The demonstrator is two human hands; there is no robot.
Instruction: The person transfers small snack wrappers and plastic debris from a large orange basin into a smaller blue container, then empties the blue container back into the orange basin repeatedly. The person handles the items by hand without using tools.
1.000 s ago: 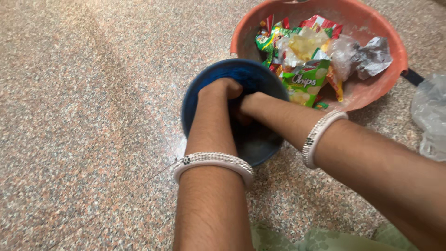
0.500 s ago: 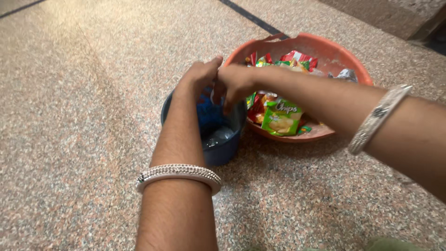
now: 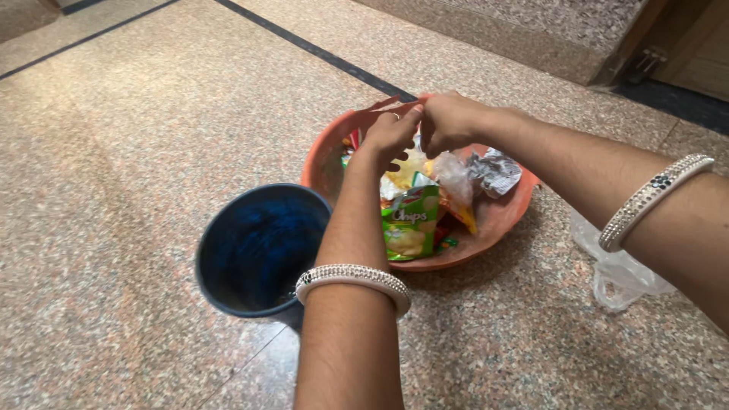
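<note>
The left hand [image 3: 391, 137] and the right hand [image 3: 452, 121] meet fingertip to fingertip above the orange plastic basin [image 3: 323, 163], both curled with fingers bent inward; they seem to pinch something small between them, but what it is cannot be made out. Each wrist carries a pale beaded bangle. The basin, the largest thing here, sits on the speckled stone floor [image 3: 137, 152] and is round, shallow and broad, its near rim just beside a dark blue bucket. It holds a heap of crumpled snack wrappers [image 3: 456, 182]: clear plastic, a silvery foil piece toward the right, red and yellow scraps, and a green chip packet [image 3: 408, 224] standing upright at the front, directly below the left hand. The blue bucket [image 3: 258, 247] stands to the left of the left forearm, open at the top, its inside dark and ribbed. A thin clear plastic bag [image 3: 619, 273] lies flat on the floor to the right of the basin, under the right forearm.
</note>
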